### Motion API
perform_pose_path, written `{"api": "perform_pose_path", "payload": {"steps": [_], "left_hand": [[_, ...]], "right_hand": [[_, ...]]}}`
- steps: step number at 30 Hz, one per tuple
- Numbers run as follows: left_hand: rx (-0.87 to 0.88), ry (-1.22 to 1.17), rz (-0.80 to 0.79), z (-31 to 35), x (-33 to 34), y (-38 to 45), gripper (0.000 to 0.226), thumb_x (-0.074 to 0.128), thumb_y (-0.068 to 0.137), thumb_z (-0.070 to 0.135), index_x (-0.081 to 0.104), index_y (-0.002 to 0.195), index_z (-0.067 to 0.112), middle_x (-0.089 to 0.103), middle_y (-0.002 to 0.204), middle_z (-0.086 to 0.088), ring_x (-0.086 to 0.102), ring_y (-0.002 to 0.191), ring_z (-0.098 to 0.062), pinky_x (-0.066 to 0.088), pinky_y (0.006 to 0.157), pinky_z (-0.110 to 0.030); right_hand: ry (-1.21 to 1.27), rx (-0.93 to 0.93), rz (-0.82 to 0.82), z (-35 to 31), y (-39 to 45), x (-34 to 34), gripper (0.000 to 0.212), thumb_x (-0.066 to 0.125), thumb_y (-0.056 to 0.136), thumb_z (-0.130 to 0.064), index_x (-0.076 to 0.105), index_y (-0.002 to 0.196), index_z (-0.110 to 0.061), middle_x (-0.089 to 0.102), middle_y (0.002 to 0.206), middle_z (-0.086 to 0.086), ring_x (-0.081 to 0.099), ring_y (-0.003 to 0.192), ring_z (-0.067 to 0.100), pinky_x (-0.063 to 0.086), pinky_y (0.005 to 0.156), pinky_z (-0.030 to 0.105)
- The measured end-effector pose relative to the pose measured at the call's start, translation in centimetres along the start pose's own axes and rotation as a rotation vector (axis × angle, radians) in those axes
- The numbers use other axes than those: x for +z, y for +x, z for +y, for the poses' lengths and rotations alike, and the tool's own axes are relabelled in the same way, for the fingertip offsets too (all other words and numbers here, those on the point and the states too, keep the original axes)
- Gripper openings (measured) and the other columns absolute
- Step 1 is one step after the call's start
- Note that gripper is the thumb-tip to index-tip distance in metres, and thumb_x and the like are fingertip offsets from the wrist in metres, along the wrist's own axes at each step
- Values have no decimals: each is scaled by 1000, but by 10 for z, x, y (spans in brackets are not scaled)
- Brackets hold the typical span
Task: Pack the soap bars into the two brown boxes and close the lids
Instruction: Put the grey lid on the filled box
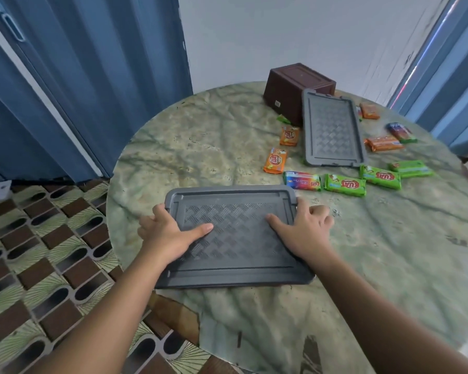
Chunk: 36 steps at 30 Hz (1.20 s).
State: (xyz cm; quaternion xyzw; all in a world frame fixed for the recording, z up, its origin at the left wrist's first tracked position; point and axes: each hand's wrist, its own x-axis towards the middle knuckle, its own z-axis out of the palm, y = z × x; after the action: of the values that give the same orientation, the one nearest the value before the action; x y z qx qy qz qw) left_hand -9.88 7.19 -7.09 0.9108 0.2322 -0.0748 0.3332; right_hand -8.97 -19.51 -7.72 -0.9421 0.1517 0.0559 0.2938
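From the head camera, my left hand point(166, 233) and right hand point(303, 228) grip the short ends of a grey lid point(235, 238) lying on the round table point(189, 147), thumbs flat on top, fingers curled over its edges. A brown box point(295, 90) sits upside down at the far side, a second grey lid point(333, 128) leaning against it. Wrapped soap bars point(345, 184) lie scattered around that lid.

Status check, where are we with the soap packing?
Both hands, left and right, grip near grey lid. Soap bars loose on table. Brown box upside down.
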Motion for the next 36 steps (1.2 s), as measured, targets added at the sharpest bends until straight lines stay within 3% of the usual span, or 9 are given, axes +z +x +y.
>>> {"api": "perform_pose_path", "payload": {"steps": [4, 8, 11, 17, 20, 23, 27, 31, 36], "left_hand": [[23, -57, -18, -9, 3, 4, 116, 82, 54, 79, 23, 138, 25, 31, 140, -12, 43, 130, -33, 45, 106, -47], [35, -82, -21, -10, 3, 8, 109, 84, 52, 78, 24, 130, 29, 34, 135, -11, 45, 127, -33, 45, 105, -48], [46, -107, -7, -13, 4, 7, 112, 85, 50, 78, 24, 130, 28, 35, 136, -10, 46, 127, -32, 46, 105, -48], [-58, -116, -84, -6, -6, 17, 131, 91, 49, 70, 28, 146, 8, 38, 148, -11, 48, 132, -33, 46, 103, -46], [-98, -124, -91, -11, -11, 18, 141, 86, 26, 86, 45, 135, 7, 59, 132, -8, 62, 115, -30, 54, 97, -46], [-81, -33, -89, -17, -13, 19, 141, 73, 17, 98, 58, 123, 6, 71, 113, -15, 70, 97, -30, 58, 86, -48], [-49, 88, -43, -9, -16, 12, 131, 73, 33, 97, 48, 126, 9, 65, 112, -4, 65, 98, -29, 53, 75, -39], [132, 283, 189, -7, -6, -6, 103, 64, 59, 92, 41, 114, 8, 61, 103, -9, 63, 88, -33, 51, 64, -38], [284, 408, 288, -18, 12, -20, 107, 39, 82, 86, 32, 146, 0, 53, 123, -22, 59, 106, -38, 53, 71, -42]], "right_hand": [[132, 3, -36, 4, 2, 2, 89, 64, 83, -71, 31, 151, -25, 29, 133, 10, 34, 128, 37, 30, 113, 46], [266, -12, -65, 7, 3, 1, 90, 71, 82, -67, 29, 153, -29, 46, 133, 7, 49, 105, 22, 43, 88, 37], [309, -45, -50, 8, 2, 2, 85, 73, 84, -61, 33, 151, -26, 58, 119, -3, 57, 97, 18, 45, 78, 33], [291, 4, -116, 5, 9, -5, 87, 76, 79, -65, 34, 146, -30, 62, 119, -2, 63, 102, 24, 54, 87, 41], [299, 39, -152, 4, 14, -8, 92, 80, 73, -66, 36, 145, -31, 63, 119, -2, 65, 104, 25, 56, 93, 49], [347, 48, -90, 5, 8, -3, 97, 81, 74, -64, 33, 150, -28, 61, 126, 0, 62, 104, 23, 55, 93, 45], [372, 56, -39, 4, 3, 0, 102, 82, 76, -60, 28, 155, -25, 60, 133, 5, 61, 112, 27, 53, 91, 43], [349, 59, -34, 2, 1, -1, 100, 81, 77, -60, 28, 155, -24, 61, 134, 6, 62, 113, 28, 54, 89, 43], [318, 46, -35, 3, 2, 0, 98, 78, 80, -62, 27, 155, -25, 61, 133, 6, 62, 110, 28, 50, 80, 38]]}}
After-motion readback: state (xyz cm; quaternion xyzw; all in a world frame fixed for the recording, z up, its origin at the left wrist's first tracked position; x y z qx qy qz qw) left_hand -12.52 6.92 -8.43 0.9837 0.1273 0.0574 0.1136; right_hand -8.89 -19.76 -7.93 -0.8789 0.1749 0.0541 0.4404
